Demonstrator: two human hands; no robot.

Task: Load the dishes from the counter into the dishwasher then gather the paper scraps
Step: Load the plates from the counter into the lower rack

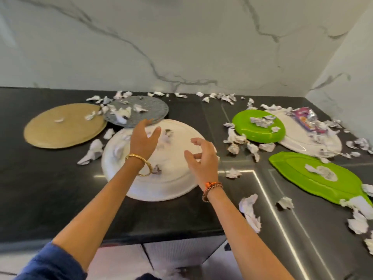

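Both hands hang over the big white plate [171, 178], which lies flat on the dark surface [50, 188]. The left hand [143, 139] is spread, fingers straight and reaching forward, holding nothing; its fingertips are level with the edge of the grey plate [149, 107] just beyond it. The right hand [201, 156] is relaxed, fingers loosely bent and apart, also holding nothing.

Crumpled paper scraps [92, 151] lie on the white plate under and between the hands, and more are scattered across the surface on every side. Beyond and to the left of the left hand lies a tan plate [60, 132], its rim tucked under the grey one. To the right of the right hand a round green plate [260, 134] overlaps a second white plate [302, 140], which carries a crinkled purple wrapper [304, 120]; its print is too blurred to read. Nearer, and still right of the right hand, lies a long green tray [323, 186] with scraps on it. No brand or writing is legible anywhere.
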